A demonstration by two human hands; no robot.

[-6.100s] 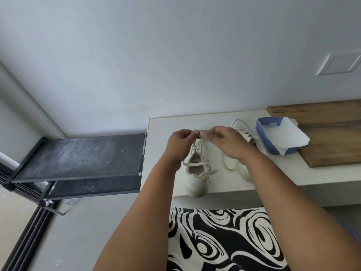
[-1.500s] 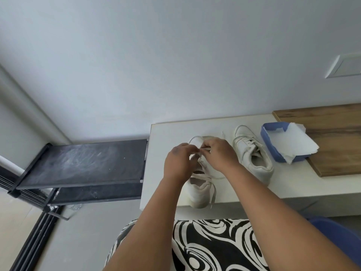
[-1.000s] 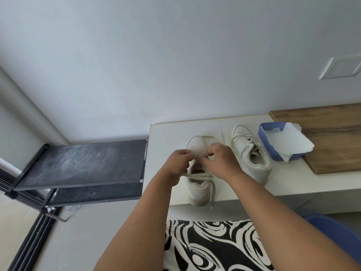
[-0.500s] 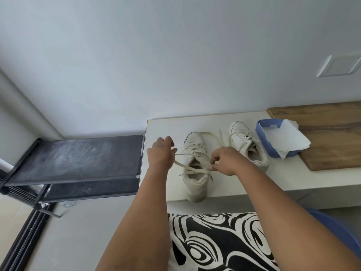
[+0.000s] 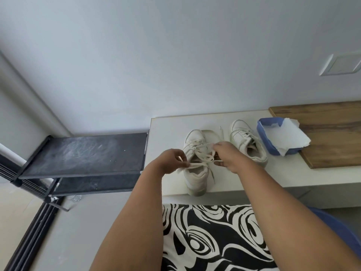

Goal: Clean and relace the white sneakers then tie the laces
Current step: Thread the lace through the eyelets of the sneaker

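Note:
Two white sneakers stand on a white bench (image 5: 168,130). The near sneaker (image 5: 196,173) points its toe at the wall, its heel at the bench's front edge. Its off-white lace (image 5: 204,156) crosses loosely over the tongue. My left hand (image 5: 172,160) pinches one lace end at the sneaker's left side. Over the sneaker's right side, my right hand (image 5: 227,156) pinches the other lace part. The second sneaker (image 5: 247,144) stands to the right, laced, partly behind my right hand.
A blue tray (image 5: 263,137) with white paper (image 5: 289,137) sits right of the sneakers, beside a wooden board (image 5: 328,133). A dark shelf rack (image 5: 88,153) stands left of the bench. Black-and-white patterned cloth (image 5: 211,237) covers my lap below.
Half a second ago my hands were spread apart, pulling the lace ends taut sideways. Now both hands have come back in close over the near sneaker, still pinching the lace.

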